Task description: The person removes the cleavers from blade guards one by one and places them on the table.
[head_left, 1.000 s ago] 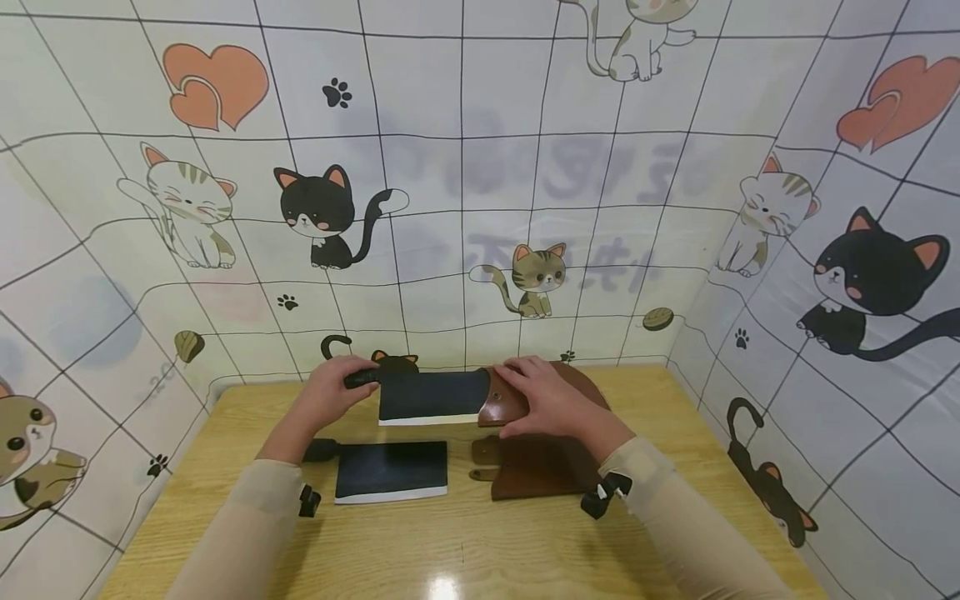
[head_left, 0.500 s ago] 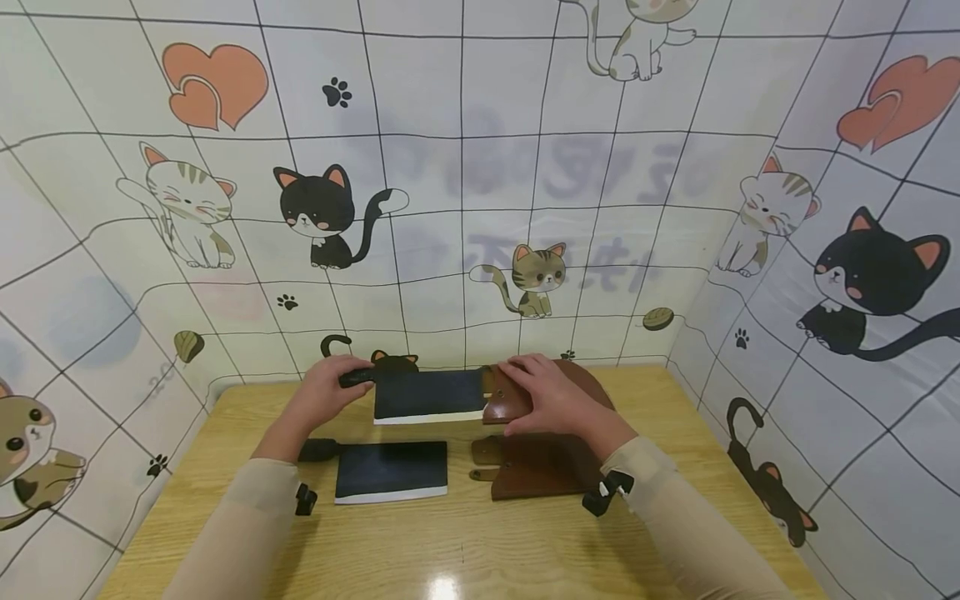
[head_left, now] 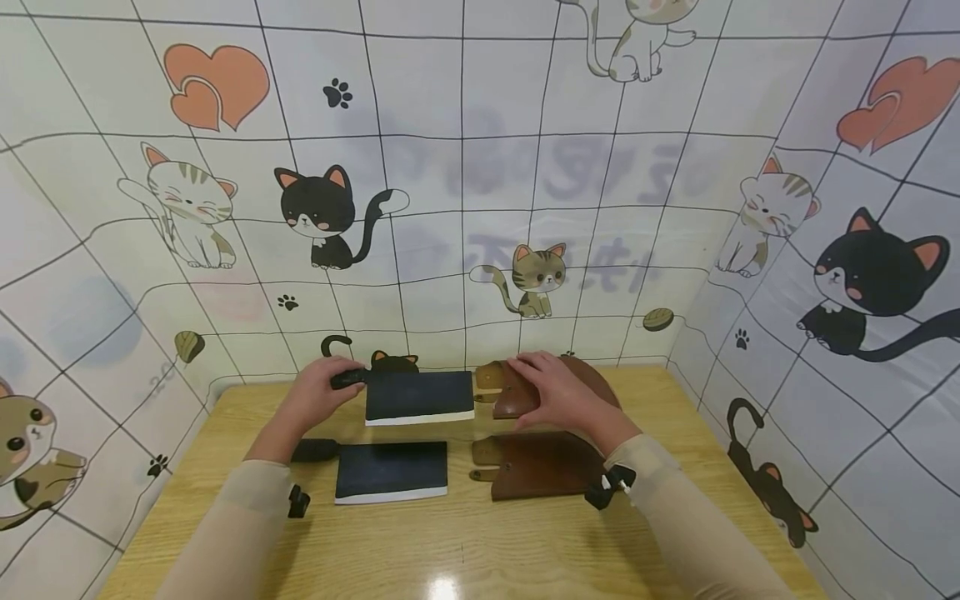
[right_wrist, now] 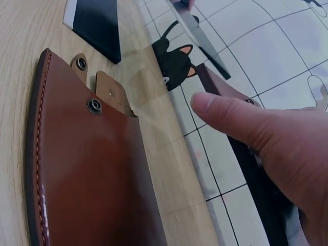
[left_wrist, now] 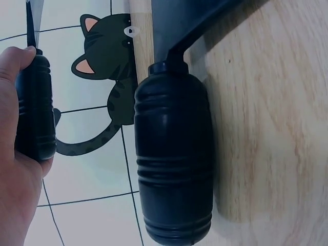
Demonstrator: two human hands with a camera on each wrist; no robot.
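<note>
My left hand (head_left: 318, 392) grips a black-handled cleaver (head_left: 420, 395), its dark blade pointing right with the pale edge toward me. The left wrist view shows the thumb against the upper end of that cleaver's ribbed handle (left_wrist: 36, 107). With thumb and fingers, my right hand (head_left: 561, 392) holds a brown leather sheath (head_left: 512, 403). A small gap separates the blade tip from the sheath's mouth, where a strap with a snap sticks out. A second cleaver (head_left: 392, 472) lies in front, beside a second leather sheath (head_left: 543, 468). My right palm hides part of the held sheath.
Everything is over a light wooden table (head_left: 457, 550). A white cloth wall (head_left: 450, 208) printed with cats and grid lines stands close behind the table and along both sides.
The held cleaver has slid left out of the held sheath, and the sheath has shifted slightly right. Its strap and mouth now show. The second cleaver and sheath have not moved.
</note>
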